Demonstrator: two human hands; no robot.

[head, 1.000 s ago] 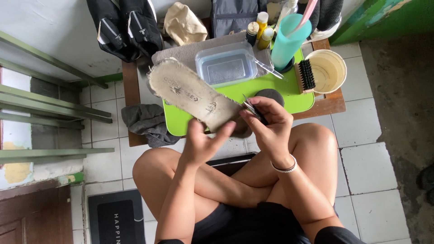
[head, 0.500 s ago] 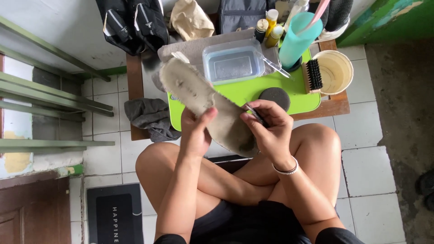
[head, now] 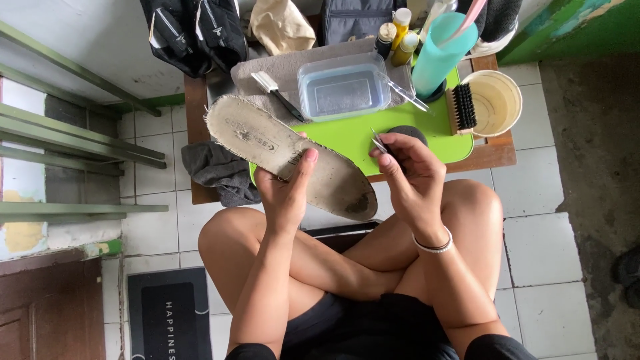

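Left hand point(head: 288, 188) grips a worn grey insole point(head: 287, 155) from beneath, thumb pressed on its top face, holding it slantwise over the near edge of the green mat point(head: 347, 133). Right hand point(head: 410, 175) pinches small metal tweezers point(head: 379, 142) between thumb and fingers, just beside the insole's heel end. A clear plastic tub point(head: 343, 87) sits at the mat's far edge, a scrub brush point(head: 462, 108) at its right corner.

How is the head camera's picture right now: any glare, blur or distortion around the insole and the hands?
Head view: soft, even daylight with no harsh shadows; the insole in the left hand is sharp enough to show its frayed edge; the small metal tool in the right hand is thin and hard to resolve; mild glare on the clear plastic tub; wide-angle bending shows at the frame edges.
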